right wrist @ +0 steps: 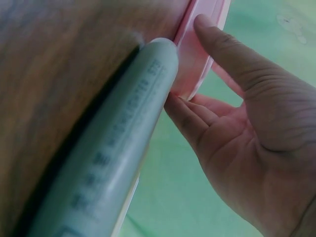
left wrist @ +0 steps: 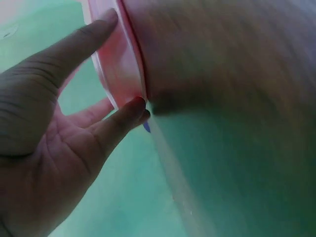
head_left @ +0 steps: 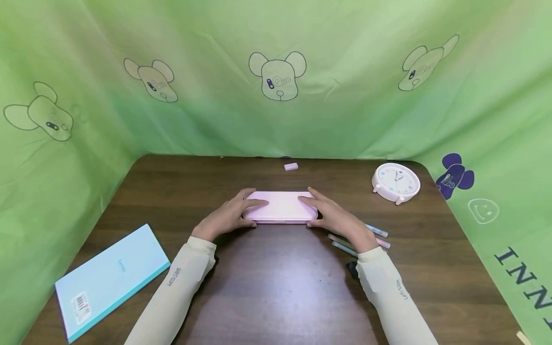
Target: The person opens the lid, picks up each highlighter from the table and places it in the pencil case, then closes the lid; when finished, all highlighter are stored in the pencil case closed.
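A closed pink case (head_left: 282, 207) lies at the middle of the table, both hands around its ends. My left hand (head_left: 228, 214) grips the left end, an index finger over the lid and the thumb at the near edge. At the right end my right hand (head_left: 338, 218) does the same. The left wrist view has the left hand (left wrist: 69, 113) with fingertips against the side of the case (left wrist: 118, 59). In the right wrist view, the right hand (right wrist: 252, 118) touches the case (right wrist: 196, 54).
Several highlighters (head_left: 345, 248) lie beside my right wrist, one green highlighter (right wrist: 108, 143) close to that wrist's camera. A white clock (head_left: 396, 183) stands back right, a small pink block (head_left: 291, 166) at the back, a blue notebook (head_left: 112, 280) at left. Green curtains (head_left: 207, 115) surround the table.
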Available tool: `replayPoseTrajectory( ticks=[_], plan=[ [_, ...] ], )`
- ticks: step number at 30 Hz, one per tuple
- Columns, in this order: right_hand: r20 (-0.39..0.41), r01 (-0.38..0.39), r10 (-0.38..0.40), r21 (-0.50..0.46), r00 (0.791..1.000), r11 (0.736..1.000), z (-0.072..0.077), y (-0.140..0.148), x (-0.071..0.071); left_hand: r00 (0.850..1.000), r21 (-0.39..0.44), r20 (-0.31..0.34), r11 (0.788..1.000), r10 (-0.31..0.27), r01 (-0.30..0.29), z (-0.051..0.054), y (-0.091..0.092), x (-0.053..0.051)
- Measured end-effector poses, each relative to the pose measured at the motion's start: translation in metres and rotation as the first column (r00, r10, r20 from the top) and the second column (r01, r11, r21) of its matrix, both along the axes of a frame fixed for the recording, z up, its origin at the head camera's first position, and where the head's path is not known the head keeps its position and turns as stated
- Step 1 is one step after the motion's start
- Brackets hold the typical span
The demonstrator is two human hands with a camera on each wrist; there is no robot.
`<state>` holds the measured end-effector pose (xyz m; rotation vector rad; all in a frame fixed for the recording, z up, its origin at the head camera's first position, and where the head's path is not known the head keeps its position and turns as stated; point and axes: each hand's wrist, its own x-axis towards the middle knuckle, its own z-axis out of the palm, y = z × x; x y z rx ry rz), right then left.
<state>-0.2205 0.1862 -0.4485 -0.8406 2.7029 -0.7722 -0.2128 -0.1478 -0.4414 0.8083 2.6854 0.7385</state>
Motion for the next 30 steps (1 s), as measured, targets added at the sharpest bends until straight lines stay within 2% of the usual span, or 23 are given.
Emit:
replayPoseTrajectory(
  ticks=[2, 4, 9, 11, 17, 20, 24, 25, 27, 30],
  plan=[
    [0.001, -0.002, 0.002, 0.0, 1.0, 1.0, 0.0, 0.001, -0.001, 1.0, 0.008, -0.012, 1.0, 0.0, 0.0, 0.0, 0.0, 0.0],
    [-0.017, -0.01, 0.01, -0.015, 1.0, 1.0, -0.018, 0.007, -0.01, 1.0, 0.01, -0.008, 1.0, 0.01, -0.01, 0.0, -0.001, -0.001],
    [-0.054, -0.026, 0.023, -0.055, 0.998, 0.998, -0.042, 0.017, -0.021, 0.999, -0.002, 0.03, 0.999, 0.042, -0.042, 0.0, 0.0, 0.0],
    [-0.062, -0.025, 0.022, -0.05, 0.998, 0.998, -0.038, 0.017, -0.019, 0.998, -0.003, 0.034, 0.999, 0.047, -0.047, 0.0, 0.001, 0.0],
    [-0.072, -0.02, 0.018, -0.02, 0.997, 1.0, -0.059, 0.026, -0.026, 0.999, -0.001, 0.013, 0.999, 0.04, -0.04, -0.002, 0.003, 0.002],
    [-0.086, -0.052, 0.049, -0.031, 0.995, 0.998, -0.048, 0.024, -0.018, 0.999, -0.003, 0.007, 0.999, 0.046, -0.046, -0.003, 0.003, 0.003],
    [-0.063, -0.076, 0.074, -0.025, 0.995, 0.997, -0.017, 0.016, 0.0, 0.999, 0.005, 0.003, 0.999, 0.054, -0.054, -0.004, 0.003, 0.004],
    [-0.037, -0.069, 0.068, -0.02, 0.997, 0.997, -0.009, 0.013, 0.004, 0.999, 0.006, -0.001, 0.999, 0.053, -0.053, -0.004, 0.003, 0.004],
    [-0.006, -0.055, 0.055, 0.003, 0.998, 0.999, -0.005, 0.013, 0.007, 0.999, 0.007, -0.009, 0.999, 0.049, -0.049, -0.004, 0.004, 0.004],
    [-0.002, -0.059, 0.059, 0.004, 0.998, 0.998, -0.009, 0.015, 0.006, 0.999, 0.002, -0.017, 0.999, 0.045, -0.045, -0.005, 0.005, 0.004]
  ],
)
